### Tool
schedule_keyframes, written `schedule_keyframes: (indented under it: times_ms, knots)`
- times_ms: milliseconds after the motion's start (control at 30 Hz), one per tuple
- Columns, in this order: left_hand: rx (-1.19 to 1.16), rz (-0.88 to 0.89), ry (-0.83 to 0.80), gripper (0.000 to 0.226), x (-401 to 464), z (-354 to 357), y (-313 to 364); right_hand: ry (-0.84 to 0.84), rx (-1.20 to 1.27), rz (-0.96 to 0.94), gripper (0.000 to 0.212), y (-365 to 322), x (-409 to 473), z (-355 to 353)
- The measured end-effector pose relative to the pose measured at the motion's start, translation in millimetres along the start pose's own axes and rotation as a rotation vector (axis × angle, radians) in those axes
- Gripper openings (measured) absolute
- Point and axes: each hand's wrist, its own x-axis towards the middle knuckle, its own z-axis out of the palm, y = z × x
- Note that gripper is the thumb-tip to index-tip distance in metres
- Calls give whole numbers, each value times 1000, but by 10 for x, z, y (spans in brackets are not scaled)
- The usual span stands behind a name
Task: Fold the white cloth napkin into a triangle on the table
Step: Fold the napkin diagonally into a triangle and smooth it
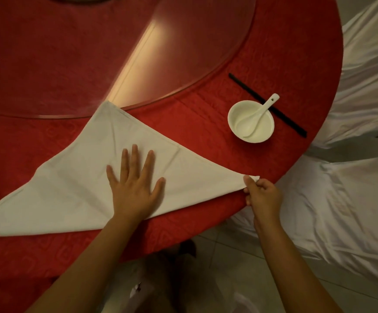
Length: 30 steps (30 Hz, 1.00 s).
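Nearest the camera, two bare forearms reach forward over the edge of the round surface covered in a red patterned tablecloth [206, 132]. The left hand [133, 184] lies flat, fingers spread, its grip open and pressing down on the white cloth napkin [82, 172], which lies on the surface already shaped as a wide triangle with its long edge toward the person and its apex pointing away. The right hand [262, 195] has its grip closed, pinching the napkin's right corner at the surface's edge. Farther off to the right stands a small white ceramic bowl [260, 134] with a white ceramic spoon [258, 114] resting in it, and black chopsticks [240, 83] lie just behind the bowl. Beyond the napkin's apex sits a round glass turntable [183, 53].
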Motion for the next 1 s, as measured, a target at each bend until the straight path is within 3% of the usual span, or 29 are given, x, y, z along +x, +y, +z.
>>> schedule_keyframes:
  times_ms: [167, 267, 367, 533, 633, 733, 800, 867, 1000]
  knots:
    - [25, -23, -28, 68, 18, 18, 4, -210, 79, 52, 8, -70, 81, -103]
    - [28, -27, -24, 67, 18, 26, 0, -364, 118, 29, 28, -74, 139, -229]
    - [18, -29, -24, 67, 20, 28, -1, -430, 14, -50, 24, -66, 190, -324]
    - [11, -23, -24, 67, 10, 8, 10, -426, -210, -94, 10, -56, 300, -363]
    - [38, -28, -44, 68, 13, -29, 34, -331, -376, -167, 7, -72, 298, -325]
    - [-34, -95, -1, 69, -12, -83, 126, -41, -719, -504, 21, -23, 152, -268]
    - [-66, -89, 108, 65, -39, -94, 382, 39, -846, -777, 39, -6, -3, -106]
    - [-48, 44, 153, 60, -63, -41, 785, -38, -1006, -877, 52, 21, -91, 120]
    - [0, 208, 0, 56, -90, 200, 1248, -193, -1166, -763, 60, 254, -31, 271]
